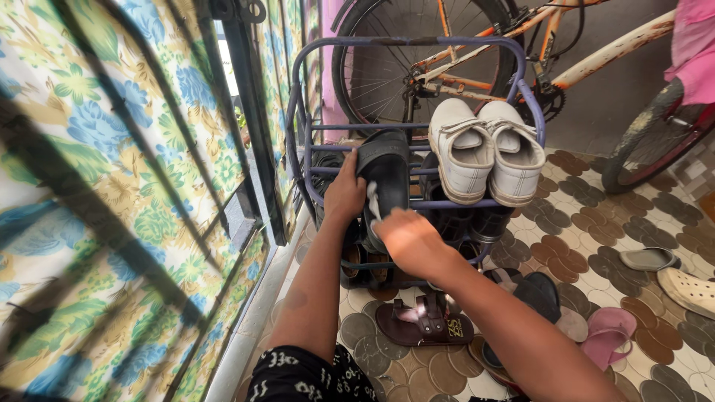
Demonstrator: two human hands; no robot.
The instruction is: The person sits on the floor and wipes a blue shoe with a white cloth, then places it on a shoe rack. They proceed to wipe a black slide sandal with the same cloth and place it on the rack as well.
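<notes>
On the purple metal shoe rack (521,82), our left hand (344,195) grips the black rubber slide sandal (385,175); right hand (408,240), fingers pinching a white cloth (373,206), wipes best with firm strokes.

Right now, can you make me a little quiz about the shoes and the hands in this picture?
1. True or false: the left hand grips the black slipper on the shoe rack.
2. Which pair sits on the rack's top shelf beside the slipper? A) white shoes B) pink sandals C) brown sandals
3. What does the right hand press against the slipper?

Key
1. True.
2. A.
3. A bit of white cloth, partly hidden.
</notes>
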